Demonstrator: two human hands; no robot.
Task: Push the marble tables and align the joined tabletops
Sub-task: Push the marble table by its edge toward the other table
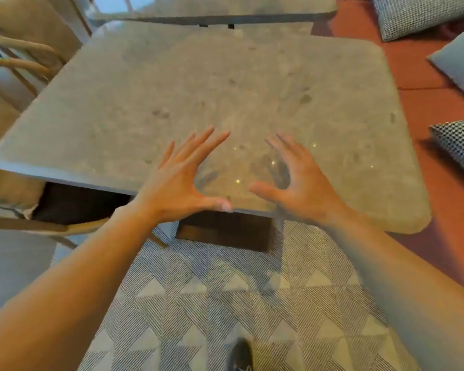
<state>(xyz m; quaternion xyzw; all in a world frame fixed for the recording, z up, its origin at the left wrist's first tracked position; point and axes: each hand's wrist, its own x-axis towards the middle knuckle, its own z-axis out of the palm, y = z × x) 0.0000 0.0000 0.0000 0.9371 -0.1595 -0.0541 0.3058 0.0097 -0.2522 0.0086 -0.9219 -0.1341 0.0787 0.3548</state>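
Observation:
A square grey-beige marble table (212, 84) with rounded corners fills the middle of the head view, on a dark pedestal base (225, 231). Behind it, across a narrow gap, lies a second marble table (225, 9), its near edge not parallel to the first. My left hand (182, 178) hovers over the near edge with fingers spread, thumb at the rim. My right hand (298, 180) is beside it, fingers spread and slightly curled, holding nothing. The picture is blurred by motion.
Wooden chairs (19, 57) stand at the left, one seat (14, 261) close by. A red bench (429, 84) with patterned cushions (458, 148) runs along the right. A striped geometric rug (225, 303) lies underfoot, and my shoe (240, 354) shows at the bottom.

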